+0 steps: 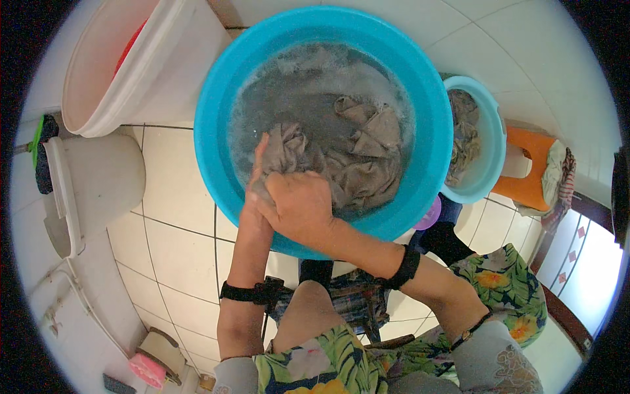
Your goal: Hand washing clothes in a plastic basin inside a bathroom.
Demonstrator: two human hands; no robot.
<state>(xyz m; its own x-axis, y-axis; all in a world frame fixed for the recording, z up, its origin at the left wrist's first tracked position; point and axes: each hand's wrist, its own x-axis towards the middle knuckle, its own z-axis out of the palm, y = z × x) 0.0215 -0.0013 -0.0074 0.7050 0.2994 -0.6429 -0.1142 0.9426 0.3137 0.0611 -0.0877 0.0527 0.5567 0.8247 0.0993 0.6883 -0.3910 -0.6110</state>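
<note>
A large blue basin [213,154] holds cloudy, sudsy water with a grey-brown cloth garment [371,174] soaking in it. Part of the garment is bunched up at the basin's near left side, where both my hands meet. My right hand [302,202] is closed in a fist on the wet cloth. Beside and partly beneath it, my left hand [257,174] grips the same bunch, with one finger stretched along its edge. The other left fingers are mostly hidden by the cloth and the right hand. Black bands circle both wrists.
A smaller light-blue basin [495,141] with wet cloth stands to the right, near an orange stool [535,167] with fabric on it. White buckets [157,65] stand at the left on the tiled floor [177,230]. A purple item [430,215] lies by the large basin's rim.
</note>
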